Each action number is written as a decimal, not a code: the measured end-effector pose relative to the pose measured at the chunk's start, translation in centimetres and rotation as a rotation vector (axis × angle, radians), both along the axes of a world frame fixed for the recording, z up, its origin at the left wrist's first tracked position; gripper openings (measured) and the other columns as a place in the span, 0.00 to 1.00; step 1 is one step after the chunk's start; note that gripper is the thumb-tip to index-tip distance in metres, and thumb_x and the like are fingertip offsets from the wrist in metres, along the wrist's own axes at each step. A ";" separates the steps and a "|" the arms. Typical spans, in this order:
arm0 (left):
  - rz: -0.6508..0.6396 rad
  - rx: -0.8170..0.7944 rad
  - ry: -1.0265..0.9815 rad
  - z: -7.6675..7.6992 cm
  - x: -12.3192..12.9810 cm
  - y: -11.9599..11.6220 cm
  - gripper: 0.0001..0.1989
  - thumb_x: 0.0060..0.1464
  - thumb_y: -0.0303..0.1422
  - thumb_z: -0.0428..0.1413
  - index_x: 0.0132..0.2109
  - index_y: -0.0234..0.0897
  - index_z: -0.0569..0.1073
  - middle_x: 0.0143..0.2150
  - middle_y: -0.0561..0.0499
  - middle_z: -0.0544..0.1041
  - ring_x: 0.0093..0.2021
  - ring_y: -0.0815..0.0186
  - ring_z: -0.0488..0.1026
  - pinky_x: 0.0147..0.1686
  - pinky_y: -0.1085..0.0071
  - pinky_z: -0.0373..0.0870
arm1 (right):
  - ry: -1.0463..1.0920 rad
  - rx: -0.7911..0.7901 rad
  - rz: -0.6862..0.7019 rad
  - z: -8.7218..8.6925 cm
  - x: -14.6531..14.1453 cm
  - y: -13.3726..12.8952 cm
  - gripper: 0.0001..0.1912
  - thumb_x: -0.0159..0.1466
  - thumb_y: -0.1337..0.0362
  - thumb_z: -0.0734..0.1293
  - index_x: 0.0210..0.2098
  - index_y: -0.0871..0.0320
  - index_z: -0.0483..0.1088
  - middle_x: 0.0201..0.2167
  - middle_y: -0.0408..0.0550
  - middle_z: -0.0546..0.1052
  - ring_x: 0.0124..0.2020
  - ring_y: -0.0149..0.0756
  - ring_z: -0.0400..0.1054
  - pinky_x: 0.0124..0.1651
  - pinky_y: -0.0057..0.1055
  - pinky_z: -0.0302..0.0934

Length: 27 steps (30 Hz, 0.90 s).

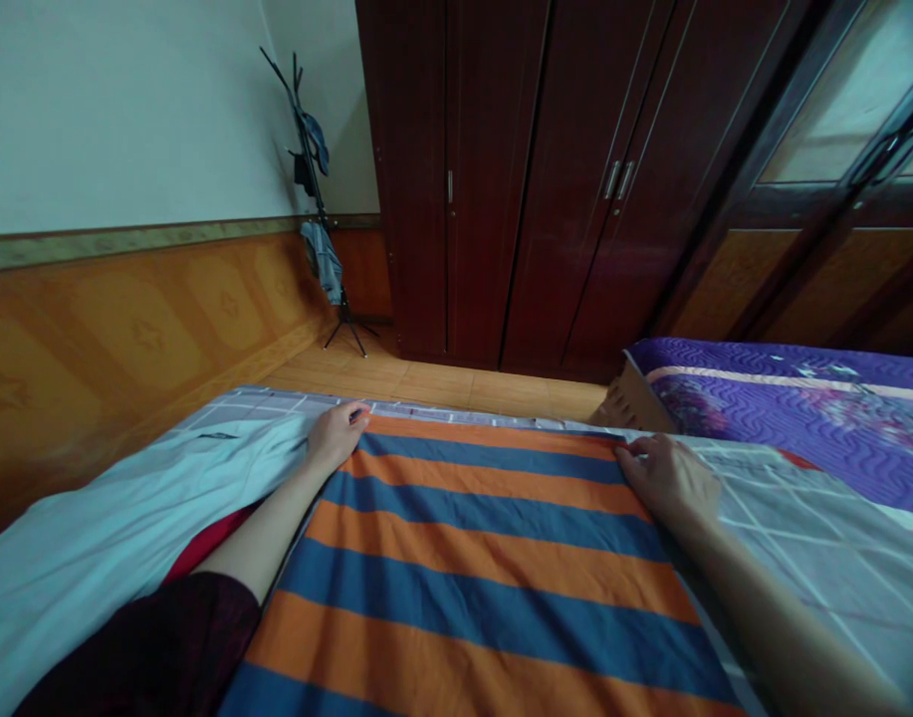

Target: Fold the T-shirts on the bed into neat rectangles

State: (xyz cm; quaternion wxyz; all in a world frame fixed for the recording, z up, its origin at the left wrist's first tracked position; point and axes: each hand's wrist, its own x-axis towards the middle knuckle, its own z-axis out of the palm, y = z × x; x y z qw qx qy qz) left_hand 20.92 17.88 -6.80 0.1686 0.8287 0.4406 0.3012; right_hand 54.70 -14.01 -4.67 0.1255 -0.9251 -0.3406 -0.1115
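Striped cloth: the big orange-and-blue striped cloth [486, 563] lies at 6 o'clock, on the grey cloth with white lines [777, 508].
Left hand: the bare left hand [337, 440] pinches the striped cloth's 10 o'clock corner.
Right hand: the bare right hand [672, 480] pinches its 2 o'clock corner; holding both corners likely keeps it wide and flat.
Pale blue cloth: the soft pale blue cloth [119, 508] lies at 8 o'clock.
Wardrobe: the tall dark red wardrobe [456, 259] stands at 12 o'clock, doors shut; I cannot tell what is inside.
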 end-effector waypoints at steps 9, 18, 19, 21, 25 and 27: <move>-0.480 0.265 0.179 4.0 2.9 -7.0 0.17 0.62 0.33 0.44 0.54 0.39 0.70 0.52 0.48 0.73 0.54 0.62 0.68 0.55 0.66 0.61 | -0.138 0.169 0.535 2.0 -5.4 1.5 0.19 0.65 0.58 0.57 0.48 0.60 0.69 0.47 0.55 0.73 0.49 0.45 0.66 0.52 0.40 0.60; -0.440 0.082 0.608 1.0 2.2 -5.6 0.30 0.63 0.48 0.39 0.67 0.40 0.51 0.69 0.49 0.48 0.68 0.56 0.44 0.64 0.53 0.41 | -0.122 -0.107 0.428 -0.7 -4.8 1.8 0.30 0.66 0.50 0.54 0.59 0.64 0.62 0.61 0.60 0.62 0.60 0.55 0.56 0.59 0.51 0.52; -0.426 0.079 0.616 0.9 2.0 -5.2 0.31 0.62 0.49 0.39 0.67 0.41 0.50 0.69 0.49 0.47 0.68 0.56 0.43 0.64 0.52 0.39 | -0.119 -0.110 0.458 -0.8 -4.8 1.8 0.30 0.66 0.49 0.53 0.60 0.62 0.61 0.62 0.59 0.61 0.61 0.54 0.55 0.59 0.50 0.52; -0.405 0.074 0.621 0.9 1.9 -4.9 0.31 0.62 0.50 0.38 0.68 0.42 0.49 0.70 0.50 0.46 0.69 0.56 0.42 0.64 0.51 0.37 | -0.109 -0.121 0.517 -1.1 -4.9 1.8 0.30 0.66 0.48 0.53 0.61 0.59 0.60 0.63 0.56 0.60 0.62 0.52 0.53 0.60 0.49 0.51; -0.329 0.098 0.605 1.8 1.2 -5.9 0.30 0.61 0.46 0.42 0.65 0.35 0.57 0.67 0.42 0.54 0.67 0.55 0.48 0.63 0.55 0.42 | -0.122 -0.118 0.493 -2.0 -5.0 1.9 0.30 0.66 0.48 0.53 0.61 0.59 0.61 0.62 0.56 0.61 0.63 0.52 0.52 0.61 0.50 0.50; -0.310 0.102 0.599 3.0 0.2 -7.3 0.28 0.59 0.43 0.45 0.62 0.31 0.61 0.65 0.38 0.58 0.65 0.54 0.54 0.62 0.58 0.49 | -0.128 -0.106 0.502 -2.2 -4.8 1.9 0.30 0.66 0.48 0.54 0.60 0.59 0.61 0.62 0.56 0.61 0.63 0.51 0.52 0.61 0.49 0.49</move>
